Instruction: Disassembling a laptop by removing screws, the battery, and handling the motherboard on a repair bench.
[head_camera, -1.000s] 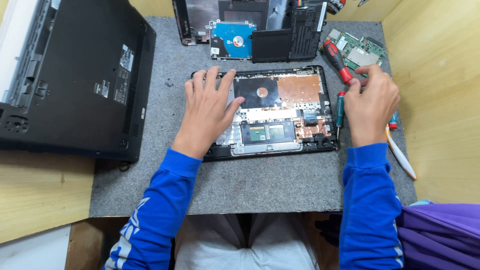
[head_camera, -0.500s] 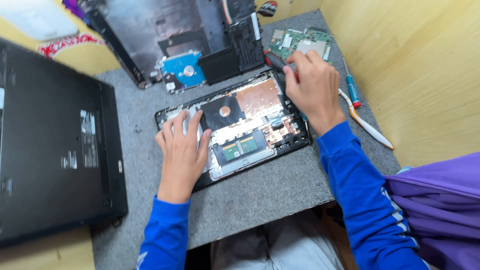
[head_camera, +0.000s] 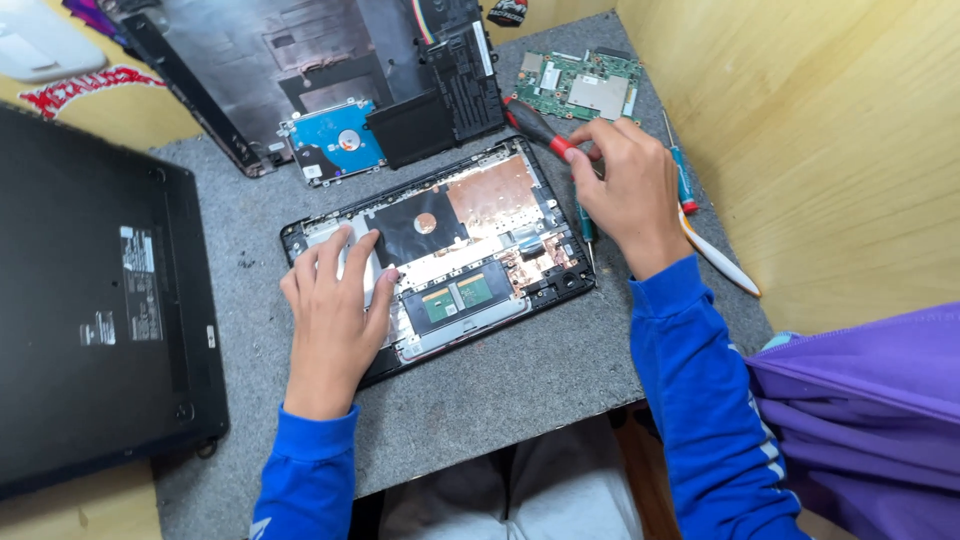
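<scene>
**My hand goes to the red screwdriver**

My left hand (head_camera: 335, 310) lies flat, fingers spread, on the open laptop base (head_camera: 440, 255) in the middle of the grey mat (head_camera: 500, 390). A moment ago my right hand (head_camera: 625, 190) was beside the base by the small tools. Now it has moved up, and its fingers are closed on the red screwdriver (head_camera: 540, 130), just by the green board (head_camera: 580, 90). So I have a tool in hand.
</scene>
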